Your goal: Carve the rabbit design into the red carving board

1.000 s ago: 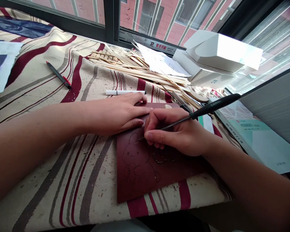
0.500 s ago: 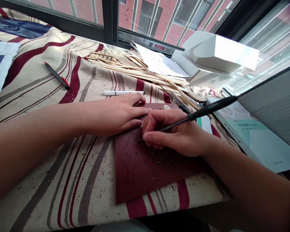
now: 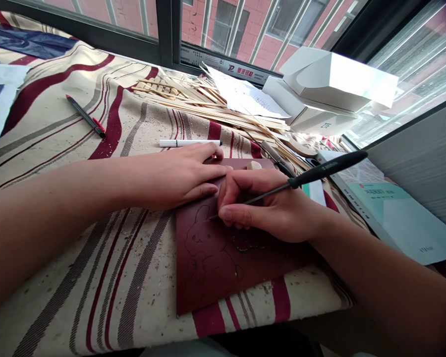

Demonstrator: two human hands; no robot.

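Note:
My right hand (image 3: 267,206) pinches the thin metal shaft of a black-handled carving tool (image 3: 327,168). The tool's handle slants up to the right, and its tip meets a dark red board (image 3: 208,297) beside the ear of a drawn animal figure (image 3: 204,238). Flat across the board's upper left edge lies my left hand (image 3: 186,178), fingers stretched out, its fingertips close to my right hand. A pale eraser-like block (image 3: 254,165) sits on the board just beyond my right hand. Part of the drawing and the board's right side are covered by that hand.
A white marker (image 3: 189,143) and a black-and-red pen (image 3: 85,116) lie on the striped cloth (image 3: 96,277). Thin wooden strips (image 3: 223,111), paper (image 3: 245,94) and a white box (image 3: 334,79) line the window. A light-green book (image 3: 401,213) lies at the right.
The tool's tip and my right hand have shifted very slightly left, with the handle tilting a little. My left hand stays in place on the board.

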